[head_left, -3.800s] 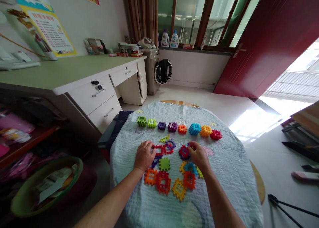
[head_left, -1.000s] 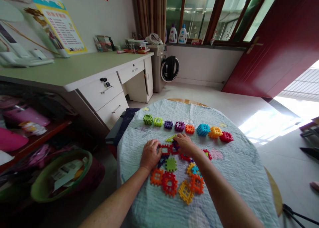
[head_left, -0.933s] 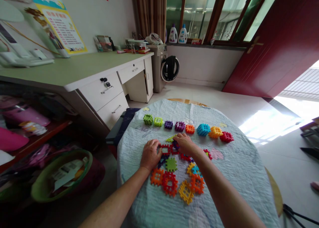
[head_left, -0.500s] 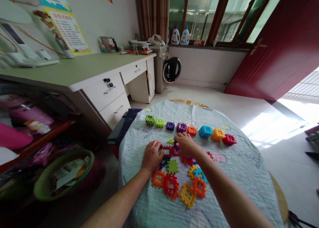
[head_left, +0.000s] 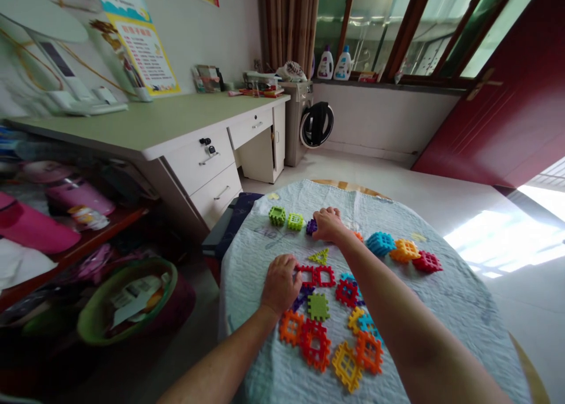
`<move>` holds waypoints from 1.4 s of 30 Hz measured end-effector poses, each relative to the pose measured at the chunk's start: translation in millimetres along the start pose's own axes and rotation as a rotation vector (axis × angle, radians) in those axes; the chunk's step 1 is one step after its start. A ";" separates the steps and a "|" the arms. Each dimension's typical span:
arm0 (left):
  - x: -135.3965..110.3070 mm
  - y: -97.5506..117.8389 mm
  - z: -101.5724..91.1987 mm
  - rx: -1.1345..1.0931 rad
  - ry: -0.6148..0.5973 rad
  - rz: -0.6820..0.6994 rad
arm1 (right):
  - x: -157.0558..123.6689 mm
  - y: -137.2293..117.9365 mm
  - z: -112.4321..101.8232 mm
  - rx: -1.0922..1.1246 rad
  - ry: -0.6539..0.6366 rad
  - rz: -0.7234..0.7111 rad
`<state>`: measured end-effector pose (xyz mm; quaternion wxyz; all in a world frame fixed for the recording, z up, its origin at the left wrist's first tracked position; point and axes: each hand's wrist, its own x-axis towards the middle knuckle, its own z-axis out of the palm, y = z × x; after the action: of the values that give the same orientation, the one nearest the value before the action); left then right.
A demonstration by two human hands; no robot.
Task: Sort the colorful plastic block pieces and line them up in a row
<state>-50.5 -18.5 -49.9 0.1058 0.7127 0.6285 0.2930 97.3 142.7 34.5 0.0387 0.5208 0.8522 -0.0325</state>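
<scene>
A purple plastic waffle block (head_left: 311, 227) is seen just left of the narrowly curled right hand (head_left: 329, 225), any grip unclear, on a pale quilted cloth (head_left: 441, 310); an open left hand (head_left: 280, 284) lies beside red linked blocks (head_left: 324, 276).

A big blanket (head_left: 441, 301) covers a round table. Behind it stands a long green desk (head_left: 132, 121) with white drawers, and keys (head_left: 207, 145) hang from one drawer. A poster (head_left: 145, 47) is on the wall above the desk. Past the desk is a washer (head_left: 298, 121) with a black thing in its round door. Two white bottles (head_left: 334, 63) sit on the window ledge beside brown curtains (head_left: 289, 21). A red door (head_left: 498, 121) stands open on the right. A green tub (head_left: 88, 318) sits on the floor near a red shelf (head_left: 83, 233).
</scene>
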 end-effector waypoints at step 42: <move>2.1 -3.1 1.1 0.063 0.018 0.060 | -203.0 22.2 86.1 0.519 0.350 0.263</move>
<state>-52.4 -15.7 -51.8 0.0689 0.7316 0.6166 0.2825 212.1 -35.1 -31.2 -0.2379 0.6166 0.7347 -0.1532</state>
